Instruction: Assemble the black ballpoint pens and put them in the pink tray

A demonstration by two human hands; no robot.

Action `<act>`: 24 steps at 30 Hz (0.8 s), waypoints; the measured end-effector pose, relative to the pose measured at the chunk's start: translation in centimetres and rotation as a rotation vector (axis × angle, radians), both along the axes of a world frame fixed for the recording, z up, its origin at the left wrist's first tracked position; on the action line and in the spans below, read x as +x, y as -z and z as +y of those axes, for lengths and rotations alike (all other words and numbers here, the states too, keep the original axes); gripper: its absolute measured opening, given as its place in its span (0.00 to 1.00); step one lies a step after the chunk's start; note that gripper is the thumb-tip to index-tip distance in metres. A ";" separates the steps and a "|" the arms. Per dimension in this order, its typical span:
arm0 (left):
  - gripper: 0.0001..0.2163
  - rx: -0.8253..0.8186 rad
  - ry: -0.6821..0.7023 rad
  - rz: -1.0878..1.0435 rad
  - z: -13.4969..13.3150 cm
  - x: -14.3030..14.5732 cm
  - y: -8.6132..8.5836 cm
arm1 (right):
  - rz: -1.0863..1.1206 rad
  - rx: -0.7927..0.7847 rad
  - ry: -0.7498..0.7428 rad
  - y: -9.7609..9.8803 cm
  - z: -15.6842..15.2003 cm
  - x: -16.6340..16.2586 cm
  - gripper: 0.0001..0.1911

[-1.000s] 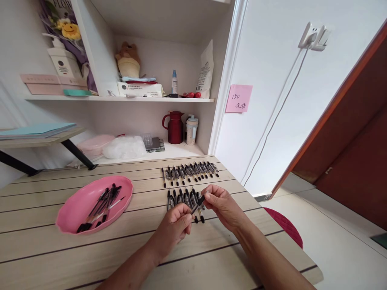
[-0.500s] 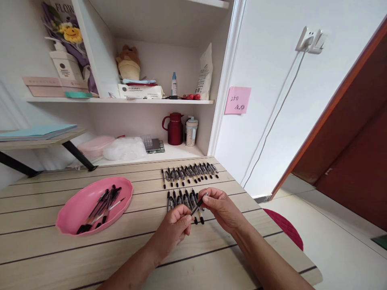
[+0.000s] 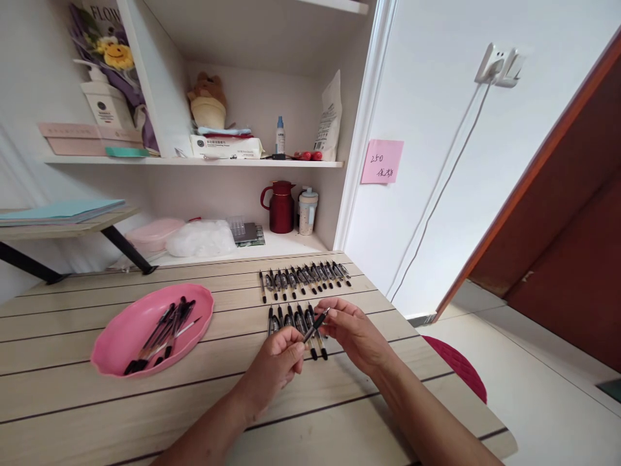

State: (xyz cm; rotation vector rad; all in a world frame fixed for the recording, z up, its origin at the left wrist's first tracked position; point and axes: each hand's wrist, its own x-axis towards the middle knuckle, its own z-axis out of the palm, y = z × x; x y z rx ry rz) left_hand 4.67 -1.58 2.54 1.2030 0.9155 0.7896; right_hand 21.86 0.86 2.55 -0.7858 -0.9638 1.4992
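Observation:
A black pen (image 3: 315, 327) slants between my two hands, its pointed tip up and to the right. My left hand (image 3: 279, 362) is closed round the lower end of its barrel. With thumb and fingertips, my right hand (image 3: 353, 335) pinches at the tip end. Just beyond and partly behind my hands lies a row of black pens (image 3: 290, 317). Farther back is a second row of pens (image 3: 301, 279), side by side on the wooden table (image 3: 204, 414). Several pens and a thin white refill-like stick (image 3: 187, 327) lie in the pink dish (image 3: 104, 353) to the left.
Behind the table stands a white shelf with a red jug (image 3: 281, 207), a cup (image 3: 307, 212) and a plastic bag (image 3: 200, 239). A small raised stand (image 3: 111, 223) is at the back left. To the right, a red cushioned seat (image 3: 456, 366) sits below the table edge.
Both hands have shifted very slightly left. The fingers of my right hand have slid towards the tip, so more of the pen's dark grip now shows. The pens on the table have not moved.

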 end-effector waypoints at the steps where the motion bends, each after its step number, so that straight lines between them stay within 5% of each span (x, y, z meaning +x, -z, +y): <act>1: 0.06 0.004 0.002 -0.002 0.0 0.0 0.0 | 0.010 0.004 0.010 0.0 0.0 0.0 0.12; 24: 0.06 0.017 0.005 0.037 0.2 -0.1 0.2 | -0.045 -0.017 0.042 0.4 0.1 -0.1 0.11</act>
